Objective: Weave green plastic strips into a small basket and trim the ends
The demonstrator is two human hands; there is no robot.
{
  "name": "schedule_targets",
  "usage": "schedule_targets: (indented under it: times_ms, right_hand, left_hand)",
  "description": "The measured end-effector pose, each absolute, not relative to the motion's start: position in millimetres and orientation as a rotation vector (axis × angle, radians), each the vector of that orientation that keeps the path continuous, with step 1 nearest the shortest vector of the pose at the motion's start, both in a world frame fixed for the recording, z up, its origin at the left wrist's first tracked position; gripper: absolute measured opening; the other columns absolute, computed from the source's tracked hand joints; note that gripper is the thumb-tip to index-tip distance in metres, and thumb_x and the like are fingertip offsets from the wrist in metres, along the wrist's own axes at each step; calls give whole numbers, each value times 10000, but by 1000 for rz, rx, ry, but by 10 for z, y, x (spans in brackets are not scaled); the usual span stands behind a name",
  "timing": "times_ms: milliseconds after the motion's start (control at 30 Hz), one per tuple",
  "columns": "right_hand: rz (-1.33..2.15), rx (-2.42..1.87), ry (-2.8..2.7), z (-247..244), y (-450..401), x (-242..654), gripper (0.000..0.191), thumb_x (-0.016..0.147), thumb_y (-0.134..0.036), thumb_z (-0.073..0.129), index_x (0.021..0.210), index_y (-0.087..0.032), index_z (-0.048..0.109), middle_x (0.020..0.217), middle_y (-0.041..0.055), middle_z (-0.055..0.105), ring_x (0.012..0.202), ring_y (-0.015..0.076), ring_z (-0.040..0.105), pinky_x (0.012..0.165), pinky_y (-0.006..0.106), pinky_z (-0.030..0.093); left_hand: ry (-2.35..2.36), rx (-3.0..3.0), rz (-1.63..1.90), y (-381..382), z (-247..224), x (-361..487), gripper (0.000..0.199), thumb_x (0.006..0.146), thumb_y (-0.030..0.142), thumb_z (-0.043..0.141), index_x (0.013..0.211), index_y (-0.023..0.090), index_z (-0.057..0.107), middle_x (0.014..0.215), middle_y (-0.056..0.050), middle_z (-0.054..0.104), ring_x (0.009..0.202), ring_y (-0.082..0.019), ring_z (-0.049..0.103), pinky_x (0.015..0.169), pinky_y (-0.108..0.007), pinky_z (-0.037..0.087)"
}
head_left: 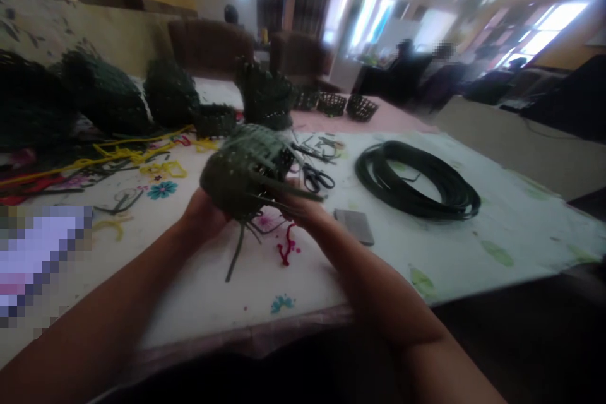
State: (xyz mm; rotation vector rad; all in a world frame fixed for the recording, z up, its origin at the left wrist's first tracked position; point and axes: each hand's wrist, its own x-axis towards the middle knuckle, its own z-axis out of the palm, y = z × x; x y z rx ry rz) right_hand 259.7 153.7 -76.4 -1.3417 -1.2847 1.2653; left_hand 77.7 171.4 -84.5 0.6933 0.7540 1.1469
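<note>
A dark green woven basket (237, 167) is held up between my two hands over the table, tilted on its side. Loose strips stick out from its rim to the right and below. My left hand (208, 214) grips its lower left side, with the fingers mostly behind the weave. My right hand (296, 199) holds it at the right, near the open rim; strips cross in front of that hand. Just beyond the right hand lie black-handled scissors (318, 178). A red piece of string (285, 247) rests on the cloth below.
A coil of dark green strip (416, 180) lies at right, beside a small grey block (354, 226). Several woven baskets (173, 91) stand along the back and left. Yellow string (123, 154) and strip scraps (322, 148) are scattered about. People (416, 69) sit in the background.
</note>
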Motion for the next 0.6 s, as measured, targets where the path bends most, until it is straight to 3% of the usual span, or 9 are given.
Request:
schedule_targets:
  times_ms: [267, 400, 500, 600]
  right_hand:
    - [1216, -1705, -1499, -633, 1526, 2677, 357, 895, -194, 597, 555, -189, 490, 368, -76, 354, 321, 47, 294, 360, 217, 175]
    - [1125, -1730, -1587, -585, 1520, 2689, 382, 871, -183, 630, 528, -186, 465, 379, -78, 353, 351, 39, 287, 373, 205, 198]
    - [1142, -1698, -1626, -583, 1517, 2700, 384, 871, -159, 630, 525, -186, 464, 389, -76, 359, 354, 39, 287, 361, 204, 191]
    - [1271, -1608, -1545, -642, 1541, 2726, 363, 899, -166, 611, 564, -196, 477, 379, -90, 341, 324, 48, 287, 332, 203, 191]
  left_hand:
    - [593, 543, 851, 1795, -826, 616, 466, 1015, 437, 411, 1076, 90, 715, 891, -131, 784, 816, -285, 737, 869, -523, 583]
    - [449, 533, 807, 1836, -837, 554, 669, 1003, 640, 329, 1161, 94, 683, 962, -138, 789, 939, -304, 737, 914, -530, 565]
    - [378, 542, 732, 1876, -900, 501, 839, 933, 787, 247, 1148, 105, 686, 939, -143, 790, 902, -307, 747, 857, -530, 586]
    - [383, 546, 733, 1924, -1014, 475, 792, 986, 712, 205, 1158, 110, 691, 1003, -146, 790, 903, -292, 756, 827, -503, 603]
